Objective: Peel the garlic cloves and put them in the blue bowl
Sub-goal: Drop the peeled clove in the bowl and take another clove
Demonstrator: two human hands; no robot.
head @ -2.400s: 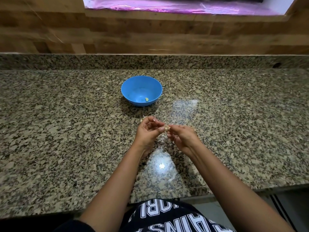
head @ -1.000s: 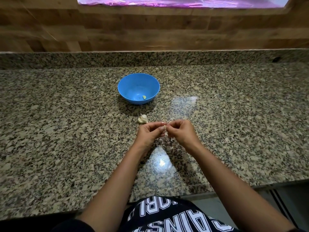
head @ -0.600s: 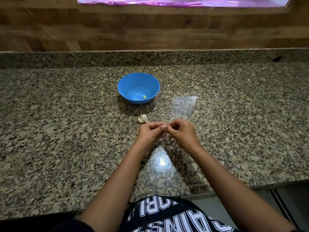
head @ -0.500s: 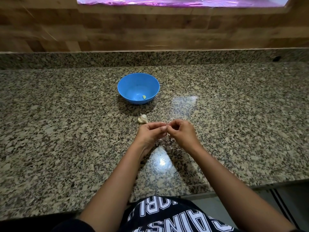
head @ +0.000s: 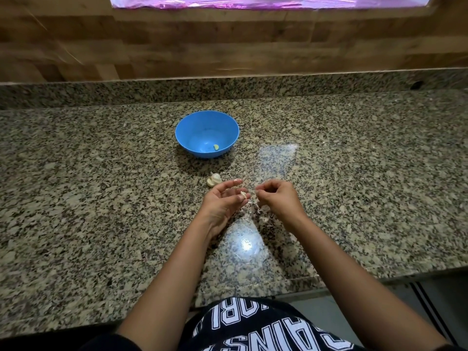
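A blue bowl [head: 207, 127] stands on the granite counter [head: 101, 198] with one peeled clove [head: 216, 147] inside. Just in front of it lies a small cluster of unpeeled garlic [head: 214, 180]. My left hand [head: 222, 201] pinches a small garlic clove [head: 243, 195] at its fingertips, the other fingers spread. My right hand [head: 277, 197] sits a short way to the right, its fingers curled and pinching a thin strip of papery skin [head: 257, 200].
Bits of garlic skin [head: 260, 211] lie on the counter under my hands. A low granite backsplash [head: 228, 84] and a wood-panelled wall [head: 228, 41] close off the far side. The counter's front edge [head: 304, 282] runs near my body.
My hands were pressed together on the clove and have drawn a little apart. The left hand's fingers have spread, and a strip of skin has come away with the right hand.
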